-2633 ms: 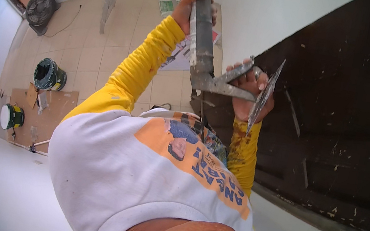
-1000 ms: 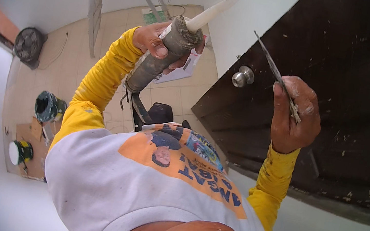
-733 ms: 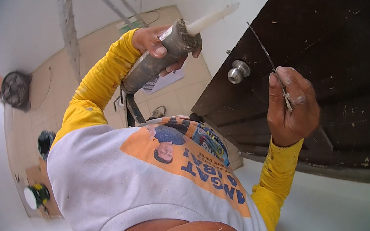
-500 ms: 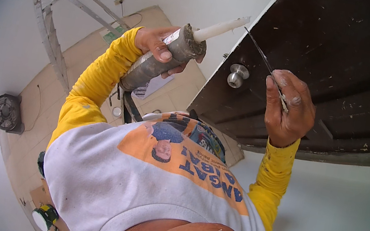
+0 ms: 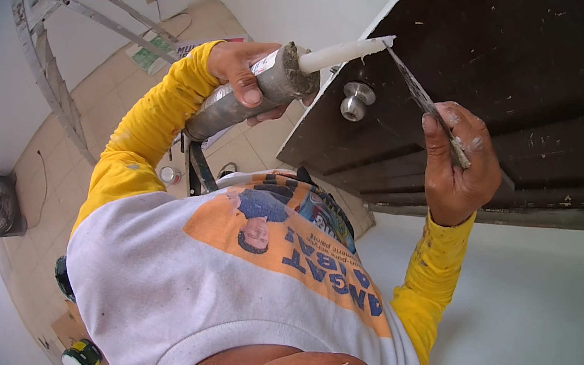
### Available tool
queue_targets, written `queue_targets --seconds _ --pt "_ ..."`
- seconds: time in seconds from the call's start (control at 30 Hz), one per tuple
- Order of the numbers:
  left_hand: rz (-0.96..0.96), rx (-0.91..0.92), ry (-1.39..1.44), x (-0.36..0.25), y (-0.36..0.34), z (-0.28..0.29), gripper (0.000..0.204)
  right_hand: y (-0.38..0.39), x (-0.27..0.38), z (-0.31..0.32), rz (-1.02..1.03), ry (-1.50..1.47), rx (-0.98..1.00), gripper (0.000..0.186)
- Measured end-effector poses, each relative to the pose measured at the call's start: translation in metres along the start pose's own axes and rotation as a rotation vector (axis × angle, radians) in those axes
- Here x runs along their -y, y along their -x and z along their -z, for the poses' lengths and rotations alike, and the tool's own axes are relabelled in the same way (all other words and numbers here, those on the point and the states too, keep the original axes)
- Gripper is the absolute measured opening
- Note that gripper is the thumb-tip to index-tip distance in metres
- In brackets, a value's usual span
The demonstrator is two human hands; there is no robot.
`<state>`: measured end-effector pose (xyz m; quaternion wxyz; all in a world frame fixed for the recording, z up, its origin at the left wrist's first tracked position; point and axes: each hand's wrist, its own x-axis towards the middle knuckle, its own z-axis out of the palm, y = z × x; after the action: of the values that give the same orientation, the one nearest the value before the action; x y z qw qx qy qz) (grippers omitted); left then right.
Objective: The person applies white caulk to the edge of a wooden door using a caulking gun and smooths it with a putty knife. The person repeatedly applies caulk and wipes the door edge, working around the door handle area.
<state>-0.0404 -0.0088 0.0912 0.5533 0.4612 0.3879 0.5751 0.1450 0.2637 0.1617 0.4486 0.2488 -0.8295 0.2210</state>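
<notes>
Your left hand [image 5: 238,67] wraps around the front of the grey caulking gun [image 5: 231,109], likely to steady the white nozzle [image 5: 342,54], which points up and away from your chest. Your right hand [image 5: 463,166] pinches the thin scraper blade [image 5: 412,83] by its near end, apparently leaving its length free to reach the nozzle's tip; I cannot tell whether they touch. Behind them is the dark door [image 5: 542,94] with its round knob [image 5: 355,103].

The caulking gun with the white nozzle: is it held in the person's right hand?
No, the left hand is wrapped around the caulking gun, while the right hand pinches a thin blade.
</notes>
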Motion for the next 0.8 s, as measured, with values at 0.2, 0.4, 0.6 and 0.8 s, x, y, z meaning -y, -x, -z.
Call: queue_targets --seconds 0.2,0.4,0.6,0.8 --pt "0.127 0.117 -0.069 0.011 0.001 0.020 0.079 0.008 -0.013 0.001 0.107 0.260 -0.048 0.027" --pt "0.080 -0.192 -0.022 0.044 0.040 0.027 0.078 0.068 -0.031 0.002 0.129 0.515 0.229 0.043" --pt "-0.002 -0.317 0.087 0.086 0.068 0.041 0.082 0.127 -0.068 -0.032 -0.015 0.569 0.368 0.043" --pt "-0.056 -0.373 0.159 0.102 0.073 0.048 0.082 0.134 -0.077 -0.040 -0.079 0.559 0.416 0.036"
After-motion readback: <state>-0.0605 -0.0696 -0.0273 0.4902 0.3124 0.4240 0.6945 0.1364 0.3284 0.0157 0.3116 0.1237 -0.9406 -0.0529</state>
